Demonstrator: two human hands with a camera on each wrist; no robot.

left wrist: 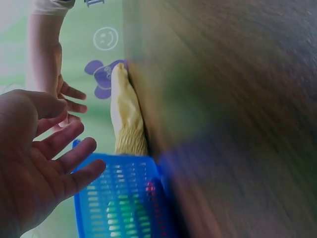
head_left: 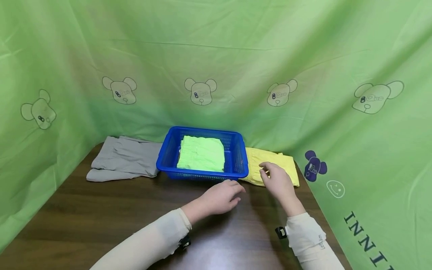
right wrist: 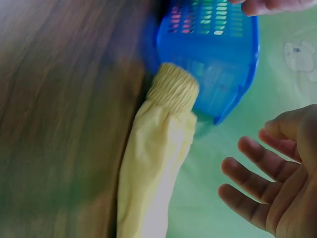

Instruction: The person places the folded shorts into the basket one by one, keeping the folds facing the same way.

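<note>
A folded yellow garment (head_left: 280, 165) with a gathered elastic waistband lies on the table, right of a blue plastic basket (head_left: 170, 150). My right hand (head_left: 277, 182) hovers above that garment with loosely bent fingers and holds nothing. In front of the basket's near right corner is my left hand (head_left: 221, 197), also holding nothing, its fingers relaxed. Inside the basket lies a folded neon-green garment (head_left: 201, 153). The right wrist view shows the yellow waistband (right wrist: 173, 89) against the basket's end, with the right hand's fingers (right wrist: 252, 173) apart from the cloth.
A folded grey garment (head_left: 126, 159) lies left of the basket. The dark wooden table (head_left: 111, 217) is backed by a green curtain (head_left: 236, 56) with printed bear heads. Something red shows through the basket's holes (left wrist: 150, 188) in the left wrist view.
</note>
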